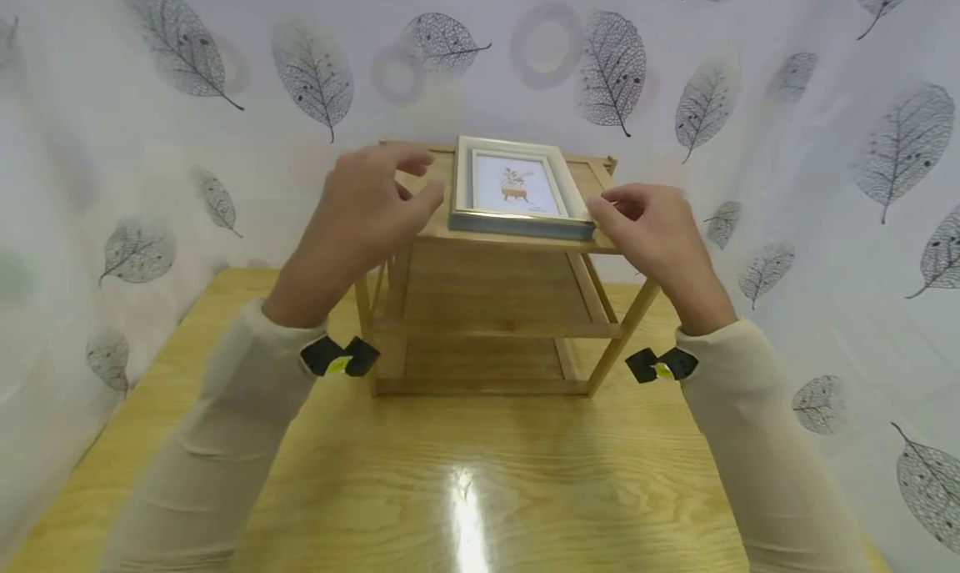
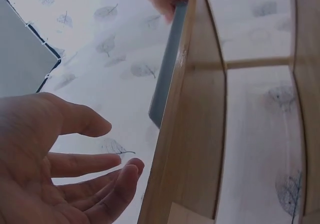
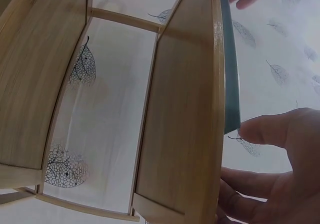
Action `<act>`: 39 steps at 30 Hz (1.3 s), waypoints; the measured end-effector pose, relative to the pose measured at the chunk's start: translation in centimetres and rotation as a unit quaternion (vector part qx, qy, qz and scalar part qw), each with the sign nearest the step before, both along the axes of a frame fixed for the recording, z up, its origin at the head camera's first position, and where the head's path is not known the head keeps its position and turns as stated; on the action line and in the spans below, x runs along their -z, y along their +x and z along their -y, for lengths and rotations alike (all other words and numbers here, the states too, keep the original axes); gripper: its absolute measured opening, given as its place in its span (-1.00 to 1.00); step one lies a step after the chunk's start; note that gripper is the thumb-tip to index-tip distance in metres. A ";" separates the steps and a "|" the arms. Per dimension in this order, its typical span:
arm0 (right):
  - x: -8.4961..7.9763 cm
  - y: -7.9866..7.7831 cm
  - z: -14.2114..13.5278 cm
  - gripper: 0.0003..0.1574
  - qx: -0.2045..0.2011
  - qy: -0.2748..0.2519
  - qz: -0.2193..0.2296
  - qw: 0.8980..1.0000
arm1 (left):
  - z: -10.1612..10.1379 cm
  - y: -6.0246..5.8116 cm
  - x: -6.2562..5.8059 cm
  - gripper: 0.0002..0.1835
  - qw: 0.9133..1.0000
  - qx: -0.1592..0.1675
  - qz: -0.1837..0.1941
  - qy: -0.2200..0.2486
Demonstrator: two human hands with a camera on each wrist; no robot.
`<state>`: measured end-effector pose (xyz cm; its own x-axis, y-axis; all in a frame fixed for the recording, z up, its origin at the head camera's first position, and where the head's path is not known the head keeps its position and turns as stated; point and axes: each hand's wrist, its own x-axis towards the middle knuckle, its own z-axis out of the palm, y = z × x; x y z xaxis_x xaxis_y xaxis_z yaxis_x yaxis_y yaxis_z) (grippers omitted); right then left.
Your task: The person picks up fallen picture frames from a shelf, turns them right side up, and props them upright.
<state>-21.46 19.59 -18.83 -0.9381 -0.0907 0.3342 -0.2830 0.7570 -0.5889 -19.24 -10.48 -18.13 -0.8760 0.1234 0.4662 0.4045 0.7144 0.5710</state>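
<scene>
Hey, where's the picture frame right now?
In the head view, the picture frame lies face up on the top shelf of the wooden rack, between the left hand and the right hand, which is at its near right corner.

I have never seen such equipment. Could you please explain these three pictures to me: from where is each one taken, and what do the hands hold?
There is no machine at work here, only a person's two bare hands. The wide picture comes from a camera worn on the head, looking forward and down. The other two come from a camera on each wrist, looking at that hand's work, so the scene appears turned sideways.

A wooden rack stands on a table. On top of the rack a frame lies face up. The thumb of the right hand touches its near right corner. The left hand is beside the frame, a little apart from it, and holds nothing.
</scene>
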 end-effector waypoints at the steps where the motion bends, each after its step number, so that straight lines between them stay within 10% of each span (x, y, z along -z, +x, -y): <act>1: 0.0 -0.1 0.1 -0.32 -0.003 0.000 0.004 1.000 | -0.2 -0.2 -0.1 -0.55 1.000 0.002 0.012 -0.001; 16: 0.3 -1.7 1.4 -0.35 -0.011 0.000 0.048 0.999 | -2.1 -3.3 0.1 -0.66 0.998 0.003 0.066 -0.014; 39: 0.5 -2.1 2.0 -0.53 -0.016 -0.042 0.041 0.998 | -2.8 -4.0 0.5 -0.59 0.998 -0.001 0.063 0.026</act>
